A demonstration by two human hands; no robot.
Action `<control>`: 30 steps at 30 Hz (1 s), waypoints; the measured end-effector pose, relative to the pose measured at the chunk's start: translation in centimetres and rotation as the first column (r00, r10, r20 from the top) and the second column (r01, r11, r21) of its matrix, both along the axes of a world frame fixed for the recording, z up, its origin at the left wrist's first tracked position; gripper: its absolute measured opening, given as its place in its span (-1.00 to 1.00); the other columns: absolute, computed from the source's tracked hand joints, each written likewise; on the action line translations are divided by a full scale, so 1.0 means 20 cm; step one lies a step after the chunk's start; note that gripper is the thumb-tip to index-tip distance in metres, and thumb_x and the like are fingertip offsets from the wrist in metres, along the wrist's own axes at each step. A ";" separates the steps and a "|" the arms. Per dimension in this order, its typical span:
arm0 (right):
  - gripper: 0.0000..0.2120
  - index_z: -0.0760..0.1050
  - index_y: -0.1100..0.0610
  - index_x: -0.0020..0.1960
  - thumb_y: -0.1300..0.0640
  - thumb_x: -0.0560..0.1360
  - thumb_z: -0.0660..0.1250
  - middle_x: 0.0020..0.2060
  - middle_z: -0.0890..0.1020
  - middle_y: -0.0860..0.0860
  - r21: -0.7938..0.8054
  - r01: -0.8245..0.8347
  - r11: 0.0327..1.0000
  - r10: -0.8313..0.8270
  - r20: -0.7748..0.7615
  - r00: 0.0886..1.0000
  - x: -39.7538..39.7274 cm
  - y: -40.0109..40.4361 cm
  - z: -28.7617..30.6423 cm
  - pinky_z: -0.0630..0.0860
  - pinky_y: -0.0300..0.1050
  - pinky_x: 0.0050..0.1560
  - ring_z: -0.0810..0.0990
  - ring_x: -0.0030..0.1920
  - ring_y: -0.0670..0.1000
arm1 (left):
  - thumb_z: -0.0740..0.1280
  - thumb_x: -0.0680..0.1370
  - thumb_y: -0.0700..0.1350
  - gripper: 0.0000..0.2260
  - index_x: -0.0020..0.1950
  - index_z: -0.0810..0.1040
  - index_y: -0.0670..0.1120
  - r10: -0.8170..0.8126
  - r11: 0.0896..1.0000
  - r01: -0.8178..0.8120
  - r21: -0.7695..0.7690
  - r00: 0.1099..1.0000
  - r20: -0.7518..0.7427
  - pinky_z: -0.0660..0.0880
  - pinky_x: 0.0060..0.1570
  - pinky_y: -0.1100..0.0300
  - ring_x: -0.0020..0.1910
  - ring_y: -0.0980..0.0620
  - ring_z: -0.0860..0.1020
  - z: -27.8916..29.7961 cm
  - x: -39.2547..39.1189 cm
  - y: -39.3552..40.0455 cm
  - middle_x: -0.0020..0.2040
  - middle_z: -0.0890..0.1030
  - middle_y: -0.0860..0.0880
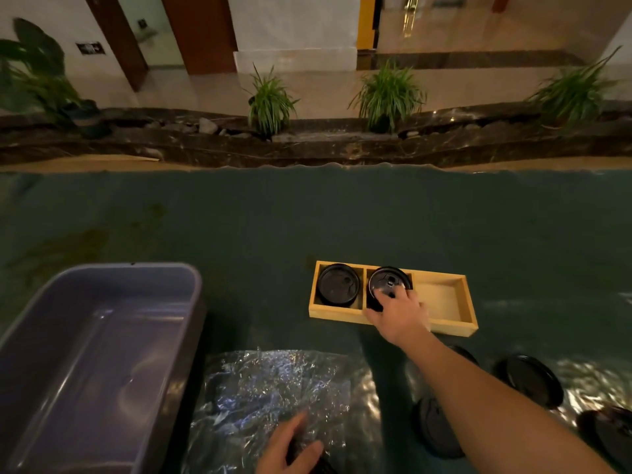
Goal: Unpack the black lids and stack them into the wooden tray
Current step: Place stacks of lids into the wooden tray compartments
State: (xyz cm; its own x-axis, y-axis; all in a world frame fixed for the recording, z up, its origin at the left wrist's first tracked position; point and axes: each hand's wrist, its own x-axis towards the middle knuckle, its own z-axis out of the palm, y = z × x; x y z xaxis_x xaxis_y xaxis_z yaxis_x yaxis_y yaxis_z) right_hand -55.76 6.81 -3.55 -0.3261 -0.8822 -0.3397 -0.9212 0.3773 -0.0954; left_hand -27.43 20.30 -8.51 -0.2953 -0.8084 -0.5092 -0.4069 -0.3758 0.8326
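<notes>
Right hand (398, 314) pinches a glossy round black plastic lid (388, 283) atop the middle compartment's stack in the rectangular pale wooden tray (444, 328). Left hand (290, 446) presses crinkled clear plastic wrap (273, 384), fingers loosely curled, at the dark green table's (239, 227) near edge.

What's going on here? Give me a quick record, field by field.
tray: wooden, three compartments
left compartment: black lids
middle compartment: lids under the right hand
right compartment: holds nothing
left hand: on clear plastic wrap
loose lids: on the table near the right arm
bin: purple, left of the wrap, nothing inside
</notes>
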 end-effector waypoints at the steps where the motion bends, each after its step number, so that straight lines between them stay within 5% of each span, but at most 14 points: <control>1: -0.43 0.19 -0.15 0.50 -0.29 0.53 0.09 0.49 0.25 0.07 0.032 -0.009 0.999 0.009 0.004 1.000 -0.01 -0.01 0.02 0.24 0.19 0.38 0.17 0.47 0.19 | 0.51 0.40 0.12 -0.52 0.27 0.45 0.26 0.006 1.000 -0.006 0.004 1.000 0.001 0.40 0.18 0.45 0.29 0.22 0.48 -0.01 0.00 0.00 0.36 0.50 0.17; 5: -0.41 0.23 -0.14 0.48 -0.25 0.49 0.16 0.47 0.27 0.05 0.030 0.003 1.000 -0.006 0.097 0.995 -0.05 -0.01 0.10 0.21 0.21 0.37 0.15 0.46 0.19 | 0.47 0.39 0.17 -0.48 0.32 0.45 0.18 -0.013 0.999 0.014 -0.032 0.999 0.031 0.42 0.06 0.54 0.25 0.22 0.49 0.03 -0.02 0.01 0.36 0.49 0.15; 9: -0.53 0.43 -0.05 0.35 -0.11 0.47 0.28 0.29 0.46 0.02 -0.310 0.077 0.947 -0.012 0.207 0.978 0.04 0.16 0.13 0.33 0.06 0.32 0.34 0.33 0.10 | 0.43 0.47 0.09 -0.46 0.42 0.42 0.06 0.011 0.999 -0.010 -0.048 0.999 0.032 0.42 0.08 0.46 0.27 0.15 0.45 0.08 -0.03 0.02 0.35 0.45 0.15; 13: -0.78 0.62 0.01 0.09 0.06 0.45 0.42 0.00 0.62 -0.03 -0.183 0.124 0.975 0.024 0.645 0.764 0.28 0.54 0.07 0.48 -0.16 0.11 0.57 0.02 -0.06 | 0.39 0.55 0.01 -0.55 0.43 0.41 0.07 0.055 0.998 -0.054 -0.010 0.998 0.036 0.34 0.25 0.22 0.28 0.12 0.41 0.11 -0.01 0.03 0.33 0.42 0.11; 16: -0.72 0.60 -0.02 0.11 0.16 0.42 0.46 -0.07 0.61 -0.12 -0.081 0.104 0.991 -0.003 0.776 0.631 0.45 0.81 -0.02 0.44 -0.35 -0.02 0.55 -0.10 -0.20 | 0.29 0.60 0.10 -0.57 0.45 0.37 0.08 -0.002 0.998 0.008 -0.055 0.995 0.101 0.36 0.33 0.15 0.31 0.11 0.41 0.10 -0.01 0.04 0.36 0.42 0.11; 19: -0.56 0.54 0.02 0.26 0.18 0.39 0.43 -0.02 0.57 -0.11 -0.084 0.065 0.994 0.024 0.776 0.630 0.57 0.95 -0.07 0.41 -0.46 -0.06 0.54 -0.08 -0.20 | 0.23 0.64 0.06 -0.62 0.44 0.36 0.01 -0.007 0.998 0.012 -0.063 0.997 0.077 0.38 0.17 0.27 0.27 0.09 0.44 0.11 -0.01 0.03 0.31 0.44 0.06; 23: -0.59 0.46 -0.22 0.10 0.02 0.28 0.36 -0.12 0.57 -0.20 -0.138 -0.047 0.989 0.134 0.729 0.672 0.64 1.00 -0.09 0.52 -0.09 -0.08 0.55 -0.08 -0.03 | 0.17 0.66 0.06 -0.75 0.32 0.38 0.04 -0.036 0.997 0.039 -0.060 0.998 0.056 0.42 -0.11 0.36 0.07 0.15 0.53 0.12 0.00 0.03 0.18 0.52 0.01; 27: -0.46 0.42 -0.21 0.17 -0.07 0.21 0.42 -0.06 0.54 -0.25 -0.144 -0.045 0.989 0.133 0.698 0.703 0.67 1.00 -0.11 0.53 -0.02 0.03 0.52 0.03 -0.02 | 0.08 0.67 0.11 -0.76 0.22 0.42 0.04 -0.052 0.995 0.057 -0.081 0.997 0.061 0.53 -0.05 0.19 0.05 0.04 0.56 0.10 0.01 0.03 0.11 0.55 -0.07; 30: -0.54 0.44 -0.13 0.13 -0.06 0.27 0.46 -0.05 0.57 -0.17 -0.141 -0.004 0.990 0.104 0.706 0.701 0.70 1.01 -0.11 0.52 -0.13 -0.04 0.54 -0.02 -0.10 | 0.03 0.67 0.15 -0.72 0.16 0.43 0.06 -0.081 0.991 0.089 -0.103 0.994 0.077 0.56 0.05 0.07 0.04 0.00 0.56 0.07 0.04 0.04 0.08 0.54 -0.07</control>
